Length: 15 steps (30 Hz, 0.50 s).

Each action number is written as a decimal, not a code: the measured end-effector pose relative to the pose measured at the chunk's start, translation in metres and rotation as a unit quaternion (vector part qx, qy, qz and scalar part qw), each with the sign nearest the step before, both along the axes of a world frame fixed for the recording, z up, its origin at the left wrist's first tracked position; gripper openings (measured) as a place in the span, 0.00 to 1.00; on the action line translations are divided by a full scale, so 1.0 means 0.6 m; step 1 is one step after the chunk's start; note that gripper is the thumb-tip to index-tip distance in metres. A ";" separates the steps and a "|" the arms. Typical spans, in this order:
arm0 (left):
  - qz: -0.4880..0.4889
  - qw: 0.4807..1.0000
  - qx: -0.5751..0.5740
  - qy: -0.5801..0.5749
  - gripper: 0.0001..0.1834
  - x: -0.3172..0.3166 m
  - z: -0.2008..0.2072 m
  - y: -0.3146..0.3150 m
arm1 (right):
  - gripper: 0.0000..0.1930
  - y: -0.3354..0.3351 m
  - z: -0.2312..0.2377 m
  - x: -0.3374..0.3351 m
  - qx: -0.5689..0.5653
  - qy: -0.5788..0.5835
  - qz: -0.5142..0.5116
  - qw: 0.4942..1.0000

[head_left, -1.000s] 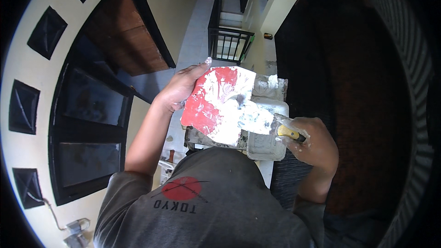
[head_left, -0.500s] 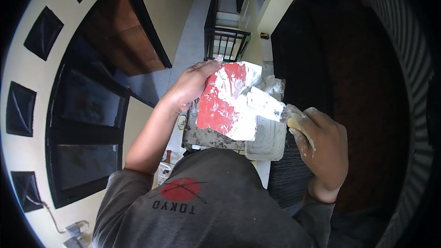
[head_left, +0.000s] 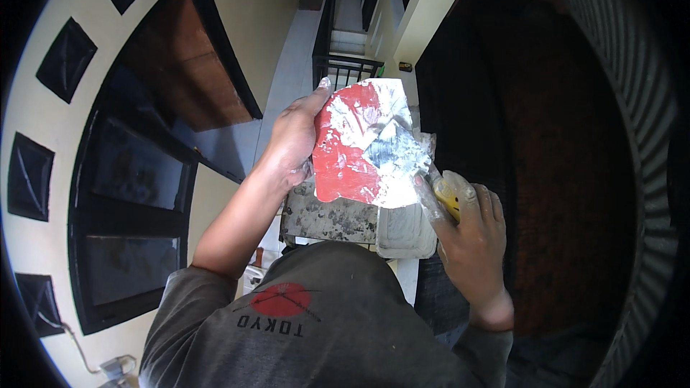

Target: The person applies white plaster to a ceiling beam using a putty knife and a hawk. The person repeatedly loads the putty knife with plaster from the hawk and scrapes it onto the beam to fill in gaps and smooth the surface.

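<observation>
My left hand (head_left: 298,133) grips the left edge of a red flat board (head_left: 343,172), its thumb at the top corner. White putty is smeared over the board's right half and in patches across the red. In my right hand (head_left: 471,230) is a putty knife (head_left: 397,149), its yellow handle (head_left: 447,197) wrapped by whitened fingers. The knife's wide metal blade, coated with putty, lies over the middle of the board. Just below the board's lower right corner is a putty-stained rectangular tub (head_left: 406,233), partly covered by the board.
A speckled, stained platform (head_left: 327,214) lies under the board, in front of my torso. Beyond it stands a black metal railing (head_left: 348,68) by steps. A dark-framed window (head_left: 133,244) and a doorway line the left wall; a cream pillar (head_left: 435,11) rises at the right.
The putty knife has moved left onto the board's middle, and its blade has turned. My right hand has come left and slightly down. The board sits slightly higher in view.
</observation>
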<state>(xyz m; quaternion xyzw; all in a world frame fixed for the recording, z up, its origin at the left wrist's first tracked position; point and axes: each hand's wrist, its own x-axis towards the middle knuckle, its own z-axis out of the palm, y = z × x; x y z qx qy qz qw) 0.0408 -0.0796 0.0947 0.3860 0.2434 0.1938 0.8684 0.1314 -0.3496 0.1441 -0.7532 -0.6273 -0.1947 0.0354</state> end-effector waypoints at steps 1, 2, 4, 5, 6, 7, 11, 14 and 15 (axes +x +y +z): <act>0.001 1.000 0.003 -0.002 0.25 -0.001 0.003 -0.002 | 0.27 -0.002 0.003 0.003 0.003 -0.002 0.001 1.000; -0.001 1.000 -0.003 -0.002 0.25 -0.002 0.006 -0.003 | 0.27 -0.005 0.010 0.004 -0.007 0.017 0.006 1.000; -0.004 1.000 -0.006 -0.003 0.25 0.000 0.002 -0.002 | 0.27 -0.011 0.014 0.007 -0.014 0.035 0.010 0.999; 0.000 1.000 -0.020 -0.004 0.25 0.003 -0.007 -0.001 | 0.27 -0.015 0.017 0.007 -0.011 0.037 0.010 0.999; 0.003 0.999 -0.033 -0.004 0.26 0.005 -0.010 0.000 | 0.27 -0.018 0.020 0.007 -0.008 0.039 0.009 0.999; 0.003 0.999 -0.032 -0.006 0.26 0.005 -0.008 -0.001 | 0.27 -0.021 0.021 0.007 -0.007 0.037 0.009 0.999; -0.035 0.993 -0.114 -0.026 0.26 0.009 -0.016 0.001 | 0.28 -0.031 0.032 0.011 0.006 0.051 0.013 0.999; -0.069 0.981 -0.164 -0.077 0.26 0.012 -0.031 0.002 | 0.28 -0.027 0.030 0.013 0.056 0.108 0.009 0.992; -0.086 0.976 -0.178 -0.094 0.26 0.015 -0.032 -0.002 | 0.29 -0.027 0.023 0.014 0.098 0.144 -0.002 0.985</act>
